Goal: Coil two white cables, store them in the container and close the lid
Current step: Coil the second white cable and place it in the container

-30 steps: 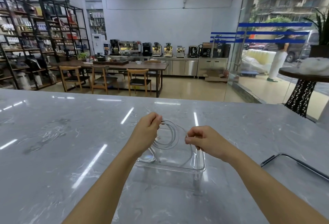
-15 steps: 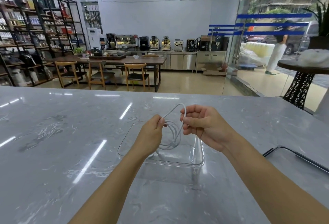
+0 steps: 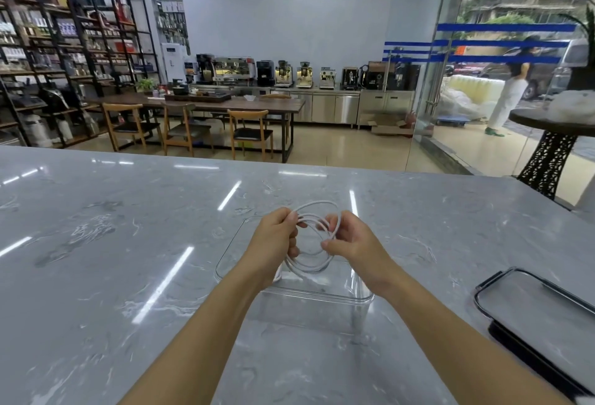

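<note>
A wide grey marbled counter (image 3: 96, 259) fills the lower part of the view, glossy with streaks of ceiling light. Beyond its far edge lies a shop room: a dark wooden table (image 3: 225, 103) with wooden chairs (image 3: 251, 130) drawn up to it, black metal shelves (image 3: 48, 50) packed with goods along the left wall, and a row of coffee machines (image 3: 289, 72) on steel cabinets at the back. On the right a glass door (image 3: 467, 82) with blue stripes gives onto the street, where a person in white trousers (image 3: 508, 98) stands.

On the counter, straight ahead, stands a clear plastic container (image 3: 363, 300), open at the top. Well apart from it, near the right edge of the view, the lid (image 3: 541, 301) lies flat on the counter, clear with a dark rim.

Both bare forearms reach forward over the container. The left hand (image 3: 273, 240) is closed, its fingers (image 3: 291, 217) pinching the left side of a white cable (image 3: 317, 203) wound into several loose loops. The right hand (image 3: 354, 243) faces it, its fingers (image 3: 333, 222) curled around the right side of the same loops. The coil hangs in the air between the two hands, just above the container's open mouth, its lower loops dipping towards the inside. A second cable cannot be made out with certainty.
</note>
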### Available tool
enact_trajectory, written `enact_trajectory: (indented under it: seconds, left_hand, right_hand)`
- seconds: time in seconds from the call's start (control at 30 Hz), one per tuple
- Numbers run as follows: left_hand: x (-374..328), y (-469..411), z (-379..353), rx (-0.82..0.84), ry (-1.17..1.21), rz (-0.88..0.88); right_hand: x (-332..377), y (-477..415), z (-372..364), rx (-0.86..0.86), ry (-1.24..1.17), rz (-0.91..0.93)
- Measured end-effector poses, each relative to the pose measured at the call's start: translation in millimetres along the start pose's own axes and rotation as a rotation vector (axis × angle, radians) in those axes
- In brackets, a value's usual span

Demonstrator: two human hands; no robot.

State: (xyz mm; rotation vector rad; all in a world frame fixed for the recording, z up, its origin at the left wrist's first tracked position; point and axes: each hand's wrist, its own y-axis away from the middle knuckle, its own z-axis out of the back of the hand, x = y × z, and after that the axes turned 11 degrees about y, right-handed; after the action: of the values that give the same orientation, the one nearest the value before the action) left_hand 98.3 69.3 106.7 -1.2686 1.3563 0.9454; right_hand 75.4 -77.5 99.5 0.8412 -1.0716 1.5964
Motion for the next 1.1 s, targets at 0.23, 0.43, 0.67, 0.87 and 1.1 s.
enact_trajectory:
  seconds: [0.23,0.43,0.67,0.87,1.1]
  left_hand:
    - [0.7,0.6,1.7,0.025,0.096,0.073]
    - [-5.4,-3.6,4.0,0.009,0.262,0.157]
    - [-21.7,-8.6,10.2,0.007,0.271,0.13]
    - [-30.1,-9.0,17.9,-0.027,0.264,0.138]
    - [-30.9,-8.9,24.9,-0.082,0.171,0.078]
  right_hand:
    - [-11.5,-1.7,-7.8,0.092,-0.209,-0.031]
    - [-12.3,0.3,-6.5,0.107,-0.075,-0.003]
    - [-16.1,2.7,1.5,0.066,0.021,0.022]
    - [-18.9,4.5,21.7,-0.016,0.145,0.043]
    - [-16.2,0.9,39.5,0.008,0.235,-0.011]
